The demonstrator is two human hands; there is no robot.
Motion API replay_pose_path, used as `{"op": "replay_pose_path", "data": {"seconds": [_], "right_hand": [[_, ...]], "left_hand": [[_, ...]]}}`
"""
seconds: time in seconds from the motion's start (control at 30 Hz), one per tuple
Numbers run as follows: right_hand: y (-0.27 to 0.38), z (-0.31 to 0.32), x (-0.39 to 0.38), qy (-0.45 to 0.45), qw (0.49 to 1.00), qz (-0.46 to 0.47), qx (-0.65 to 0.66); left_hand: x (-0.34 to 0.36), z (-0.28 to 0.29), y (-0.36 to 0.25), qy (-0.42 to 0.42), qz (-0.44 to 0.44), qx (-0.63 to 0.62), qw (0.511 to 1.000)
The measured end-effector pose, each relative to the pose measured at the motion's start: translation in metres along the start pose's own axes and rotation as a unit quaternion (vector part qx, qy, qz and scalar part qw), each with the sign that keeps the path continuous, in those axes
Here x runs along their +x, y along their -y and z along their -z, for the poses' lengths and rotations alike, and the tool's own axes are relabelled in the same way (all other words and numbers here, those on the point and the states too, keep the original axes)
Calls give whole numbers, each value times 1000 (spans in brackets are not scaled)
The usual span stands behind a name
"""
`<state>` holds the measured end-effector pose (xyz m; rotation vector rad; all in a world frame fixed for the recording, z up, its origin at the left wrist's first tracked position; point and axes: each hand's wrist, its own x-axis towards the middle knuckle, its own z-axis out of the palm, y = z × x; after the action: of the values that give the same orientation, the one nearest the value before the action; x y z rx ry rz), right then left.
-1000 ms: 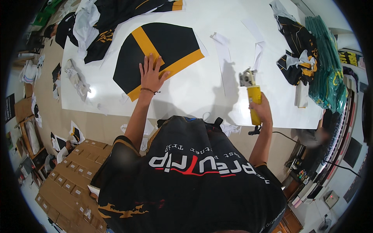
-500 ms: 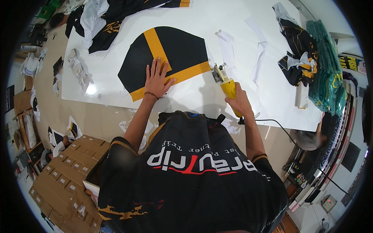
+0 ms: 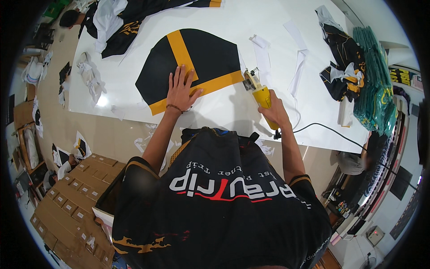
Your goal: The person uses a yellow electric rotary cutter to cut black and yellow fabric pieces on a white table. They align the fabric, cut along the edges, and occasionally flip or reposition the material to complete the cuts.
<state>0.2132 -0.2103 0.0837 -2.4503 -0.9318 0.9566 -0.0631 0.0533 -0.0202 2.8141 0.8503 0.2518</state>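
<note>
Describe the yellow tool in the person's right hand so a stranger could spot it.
On the big white cutting table, look right of the black fabric panel with yellow bands. At its right edge the right hand grips a corded yellow handheld cutter, the table's only hard yellow tool.

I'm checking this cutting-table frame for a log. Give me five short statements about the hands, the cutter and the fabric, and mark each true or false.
1. The left hand lies flat on the black and yellow fabric piece. True.
2. The right hand holds a red pair of scissors. False: it grips a yellow handheld electric cutter.
3. The cutter's head sits at the right edge of the fabric piece. True.
4. The fabric piece lies on a bare wooden floor. False: it lies on the white table.
5. A black cord runs from the cutter's rear toward the right. True.
</note>
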Motion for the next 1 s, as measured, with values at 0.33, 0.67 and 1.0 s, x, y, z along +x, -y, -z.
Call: {"op": "replay_pose_path", "data": {"seconds": [0.33,0.67,1.0], "right_hand": [[19,2,18,-5,1000,-13,-1],[34,4,53,-21,1000,11,-4],[72,25,113,-37,999,3,-10]], "left_hand": [[1,1,1,0,-2,2,1000],[2,4,0,3,3,-23,1000],[3,9,0,13,11,-42,999]]}}
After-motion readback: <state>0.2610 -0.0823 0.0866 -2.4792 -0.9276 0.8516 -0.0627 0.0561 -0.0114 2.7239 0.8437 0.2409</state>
